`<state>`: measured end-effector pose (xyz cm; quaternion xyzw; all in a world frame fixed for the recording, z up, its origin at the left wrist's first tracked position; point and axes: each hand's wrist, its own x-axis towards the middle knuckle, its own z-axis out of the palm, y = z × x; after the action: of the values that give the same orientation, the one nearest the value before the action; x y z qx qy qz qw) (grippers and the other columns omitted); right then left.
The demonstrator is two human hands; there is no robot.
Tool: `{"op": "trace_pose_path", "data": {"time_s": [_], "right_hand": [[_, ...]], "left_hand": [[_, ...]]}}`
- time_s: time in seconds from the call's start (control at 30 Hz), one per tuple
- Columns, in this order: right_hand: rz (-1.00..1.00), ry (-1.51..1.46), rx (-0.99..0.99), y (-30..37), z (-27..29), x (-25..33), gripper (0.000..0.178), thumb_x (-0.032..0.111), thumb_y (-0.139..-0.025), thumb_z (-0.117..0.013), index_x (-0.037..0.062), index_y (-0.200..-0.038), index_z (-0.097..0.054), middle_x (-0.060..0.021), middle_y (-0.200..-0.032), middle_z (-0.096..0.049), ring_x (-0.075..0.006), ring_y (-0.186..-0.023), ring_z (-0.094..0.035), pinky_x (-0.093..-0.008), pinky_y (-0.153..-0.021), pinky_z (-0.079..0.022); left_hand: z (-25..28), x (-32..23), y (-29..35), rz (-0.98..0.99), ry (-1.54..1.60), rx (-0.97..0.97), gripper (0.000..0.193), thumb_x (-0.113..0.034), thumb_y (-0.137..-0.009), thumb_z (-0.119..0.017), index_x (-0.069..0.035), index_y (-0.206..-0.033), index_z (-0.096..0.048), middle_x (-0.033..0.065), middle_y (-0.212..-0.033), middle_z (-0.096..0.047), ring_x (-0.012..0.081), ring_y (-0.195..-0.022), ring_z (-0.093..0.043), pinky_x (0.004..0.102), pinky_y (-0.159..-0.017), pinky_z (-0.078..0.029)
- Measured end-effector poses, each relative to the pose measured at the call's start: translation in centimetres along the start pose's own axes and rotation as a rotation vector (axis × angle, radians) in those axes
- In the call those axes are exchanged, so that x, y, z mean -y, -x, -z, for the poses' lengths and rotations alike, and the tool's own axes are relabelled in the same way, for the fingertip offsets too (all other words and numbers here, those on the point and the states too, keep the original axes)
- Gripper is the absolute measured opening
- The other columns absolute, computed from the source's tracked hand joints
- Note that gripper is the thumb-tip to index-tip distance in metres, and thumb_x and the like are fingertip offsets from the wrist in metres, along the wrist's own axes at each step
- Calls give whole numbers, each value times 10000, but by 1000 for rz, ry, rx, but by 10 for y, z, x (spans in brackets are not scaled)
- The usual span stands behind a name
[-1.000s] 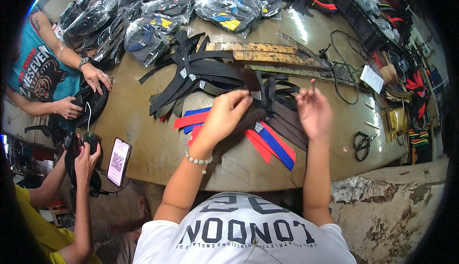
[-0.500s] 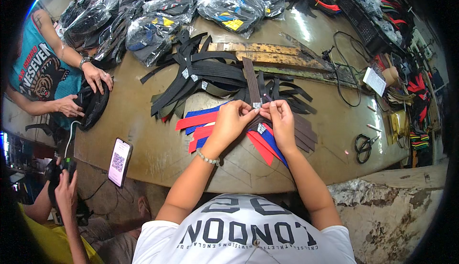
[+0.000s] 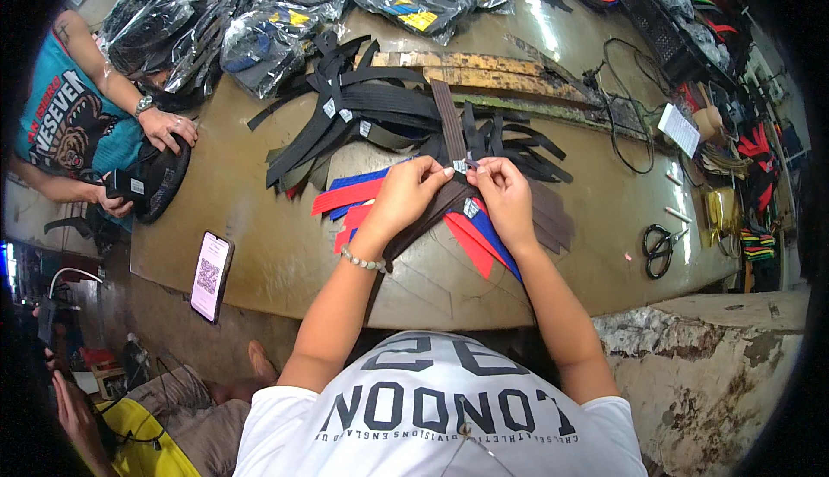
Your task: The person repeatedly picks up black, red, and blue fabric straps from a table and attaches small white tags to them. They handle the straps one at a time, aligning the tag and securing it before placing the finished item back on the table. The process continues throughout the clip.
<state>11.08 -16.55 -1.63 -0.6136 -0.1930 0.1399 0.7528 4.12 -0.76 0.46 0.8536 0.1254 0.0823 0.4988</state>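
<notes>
Left hand (image 3: 406, 198) and right hand (image 3: 508, 198): fingers pinched closed at opposite sides of white label (image 3: 460, 166) on brown strap (image 3: 447, 119), above surface (image 3: 604, 227). Strap's long axis runs forward, far end leaning left; hands equally near.

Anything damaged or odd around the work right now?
Yes, wear: the long yellow wooden planks beyond the black fabric straps are patchy and dark-stained, and the pale, rough block at lower right looks stained and flaking.

Both hands (image 3: 406, 196) (image 3: 507, 201) pinch a brown strap (image 3: 446, 119) (at a white label (image 3: 460, 166)).
</notes>
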Motion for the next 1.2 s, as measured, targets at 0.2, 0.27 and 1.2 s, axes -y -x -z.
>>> {"op": "trace_pose_path", "data": {"time_s": [0.2, 0.27, 1.2], "right_hand": [[31, 127, 22, 1, 0, 3, 120, -9, -834, -622, -39, -753, -539, -93, -1033, -524, -98, -838, -564, -217, -723, -509], [42, 217, 29, 2, 0, 7, 116, -16, -821, -624, -39, -740, -544, -91, -1021, -522, -94, -830, -560, -218, -718, -510], [11, -207, -177, -4, 12, 19, 155, 171, -987, -458, 33, -938, -507, -80, -934, -573, -145, -782, -606, -300, -694, -562]], "left_hand": [[4, 2, 1, -22, 26, 32, 290, -251, -905, -588, 37, -876, -614, 191, -790, -632, 296, -715, -605, 363, -659, -457], [4, 3, 1, -34, 22, 8, 287, -247, -912, -578, 38, -890, -610, 192, -803, -631, 300, -729, -604, 364, -669, -457], [13, -23, -13, -546, -650, 147, 406, -160, -796, -653, -284, -1178, -593, 58, -1417, -368, 352, -1303, -317, 501, -991, -360]]}}
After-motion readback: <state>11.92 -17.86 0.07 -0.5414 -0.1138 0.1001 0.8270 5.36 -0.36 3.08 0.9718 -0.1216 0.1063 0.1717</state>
